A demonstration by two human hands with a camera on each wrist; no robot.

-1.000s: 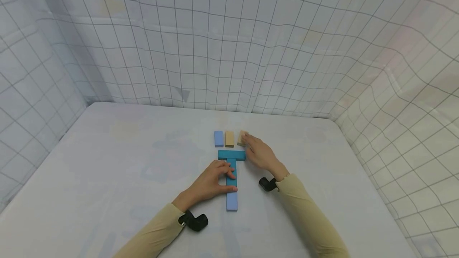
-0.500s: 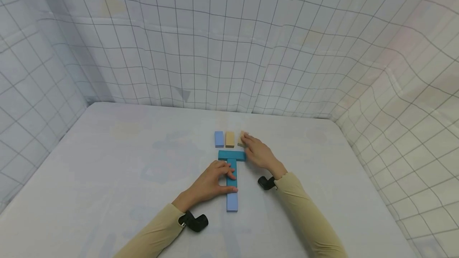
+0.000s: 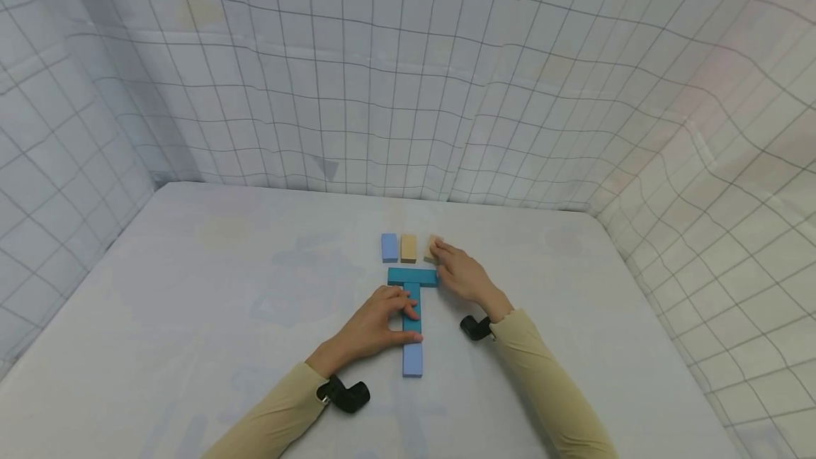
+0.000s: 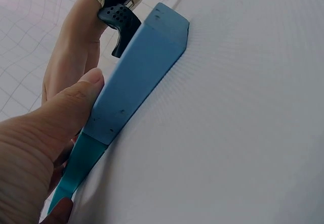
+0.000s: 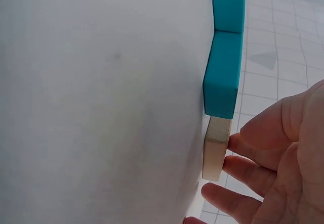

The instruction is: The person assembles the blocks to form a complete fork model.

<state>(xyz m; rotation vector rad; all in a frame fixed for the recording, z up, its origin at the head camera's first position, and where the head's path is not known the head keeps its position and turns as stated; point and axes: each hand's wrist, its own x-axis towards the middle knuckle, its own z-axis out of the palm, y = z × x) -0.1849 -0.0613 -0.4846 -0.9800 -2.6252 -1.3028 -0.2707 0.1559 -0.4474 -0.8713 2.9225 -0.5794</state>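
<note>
Blocks form a T on the table: a teal crossbar [image 3: 408, 275], a teal stem block [image 3: 411, 292], and a blue block [image 3: 412, 360] at the near end. My left hand [image 3: 371, 323] lies across the stem, its fingers bent over the teal block. Its thumb rests by the joint with the blue block, as the left wrist view also shows. Beyond the crossbar's right end, my right hand [image 3: 465, 278] touches a tan block [image 5: 215, 150] with fairly straight fingertips. Part of that slightly turned block is hidden under the fingers in the head view.
Behind the crossbar stand another blue block [image 3: 389, 248] and a second tan block [image 3: 409, 248], side by side. White cloth covers the table [image 3: 255, 289]. Checked curtains [image 3: 357, 91] hang behind it and along both sides.
The tan block under my right fingertips has shifted very slightly to the right and nearer. My left hand has kept its place on the stem.
</note>
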